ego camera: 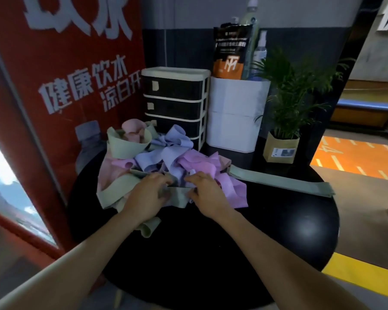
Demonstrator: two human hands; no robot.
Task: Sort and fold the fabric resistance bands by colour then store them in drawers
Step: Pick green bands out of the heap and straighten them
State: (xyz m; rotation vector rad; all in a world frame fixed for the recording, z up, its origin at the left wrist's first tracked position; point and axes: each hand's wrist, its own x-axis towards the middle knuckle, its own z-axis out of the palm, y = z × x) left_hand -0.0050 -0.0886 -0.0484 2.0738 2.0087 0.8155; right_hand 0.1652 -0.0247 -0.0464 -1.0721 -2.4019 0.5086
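Observation:
A tangled pile of fabric bands lies on the round black table (267, 231): green ones (126, 144), blue ones (166, 153), purple ones (199, 166) and pink ones (132, 128). My left hand (148, 195) and my right hand (205, 191) both grip one green band (177, 195) at the pile's front edge, a hand at each end. A flattened green band (282, 183) lies apart to the right. Behind the pile stands a black drawer unit with a cream frame (175, 101), its drawers closed.
A white bin (233, 117) holding bottles and a dark pouch stands right of the drawers. A potted plant (282, 130) sits at the table's back right. A red printed panel (65, 86) and a water bottle (87, 148) are on the left.

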